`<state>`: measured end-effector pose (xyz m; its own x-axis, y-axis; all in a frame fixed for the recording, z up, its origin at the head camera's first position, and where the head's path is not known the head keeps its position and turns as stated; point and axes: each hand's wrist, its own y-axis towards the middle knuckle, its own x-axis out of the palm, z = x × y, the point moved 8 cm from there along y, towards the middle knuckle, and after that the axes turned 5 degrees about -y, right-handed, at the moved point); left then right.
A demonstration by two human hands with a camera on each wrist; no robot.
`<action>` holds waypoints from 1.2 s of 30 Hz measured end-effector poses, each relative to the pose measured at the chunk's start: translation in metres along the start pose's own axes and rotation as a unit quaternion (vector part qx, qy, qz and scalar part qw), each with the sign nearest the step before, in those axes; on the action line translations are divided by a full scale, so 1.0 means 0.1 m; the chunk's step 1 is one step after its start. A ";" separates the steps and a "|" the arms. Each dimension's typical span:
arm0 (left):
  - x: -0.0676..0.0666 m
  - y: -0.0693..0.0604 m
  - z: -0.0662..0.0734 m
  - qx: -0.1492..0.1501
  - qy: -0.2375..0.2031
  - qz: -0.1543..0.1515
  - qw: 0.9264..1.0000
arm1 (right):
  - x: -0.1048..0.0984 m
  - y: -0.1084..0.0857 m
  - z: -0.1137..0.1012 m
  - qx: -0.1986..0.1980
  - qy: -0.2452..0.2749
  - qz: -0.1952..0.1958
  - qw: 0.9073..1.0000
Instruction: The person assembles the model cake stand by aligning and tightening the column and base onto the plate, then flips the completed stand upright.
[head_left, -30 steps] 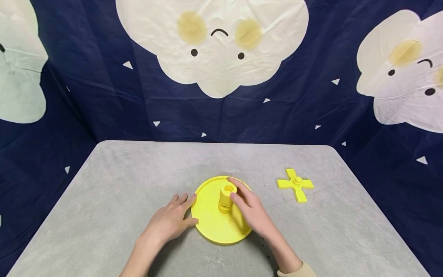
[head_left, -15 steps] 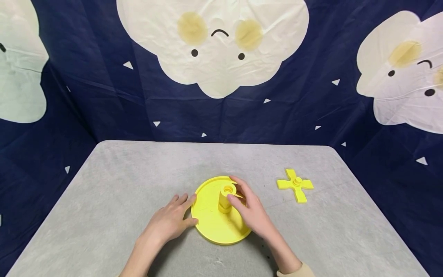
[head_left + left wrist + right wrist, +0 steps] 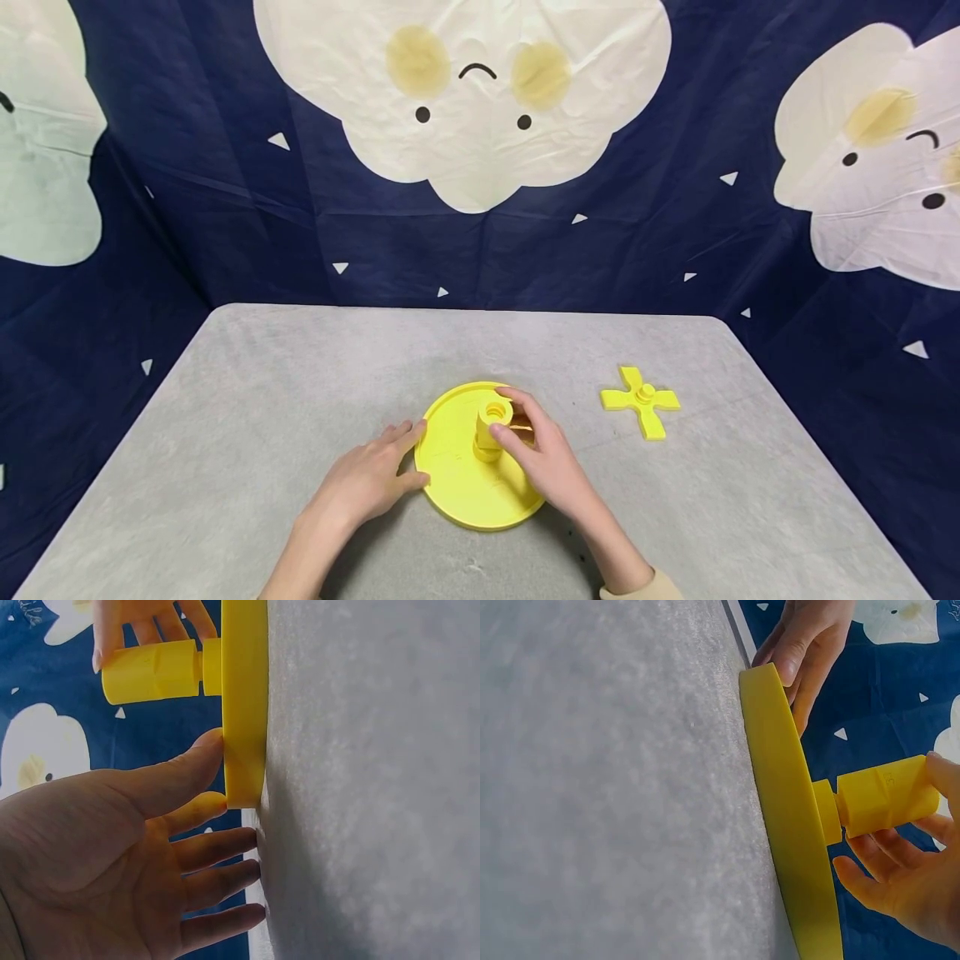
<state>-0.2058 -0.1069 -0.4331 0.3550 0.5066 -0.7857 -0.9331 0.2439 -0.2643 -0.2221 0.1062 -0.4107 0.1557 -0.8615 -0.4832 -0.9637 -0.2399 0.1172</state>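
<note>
A yellow round plate (image 3: 457, 492) with a raised rim lies on the table. From its middle rises a hollow yellow cylinder (image 3: 487, 427), upright, above a short collar (image 3: 212, 667); a narrow neck shows between the two in the left wrist view. My right hand (image 3: 551, 462) holds the cylinder near its top, thumb on the near side and fingers curled behind. My left hand (image 3: 367, 479) rests at the plate's left edge, thumb and index finger touching the rim, the other fingertips down on the table.
To the right of the plate, a yellow cross-shaped piece (image 3: 639, 400) with a short central peg lies flat, peg up. The grey table (image 3: 300, 367) ends at a dark blue cloth (image 3: 247, 250) printed with clouds, hanging behind and at both sides.
My right thumb has slid a little to the left across the cylinder's near side, and the fingers behind have shifted slightly. My left hand and the plate have stayed in place.
</note>
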 end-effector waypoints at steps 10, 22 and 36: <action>-0.01 0.00 0.00 0.000 0.006 0.003 1.000 | 0.01 0.02 0.01 -0.002 0.013 -0.013 1.000; -0.04 -0.01 0.00 0.020 0.016 0.008 1.000 | 0.00 0.01 0.01 -0.002 0.012 -0.007 1.000; -0.04 -0.01 0.01 0.024 0.017 0.010 1.000 | 0.03 0.02 0.02 0.009 0.025 -0.034 0.999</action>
<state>-0.2062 -0.1080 -0.4294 0.3331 0.4841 -0.8091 -0.9359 0.2743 -0.2211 -0.2239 0.1043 -0.4135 0.2311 -0.8649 -0.4456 -0.9540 -0.2913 0.0705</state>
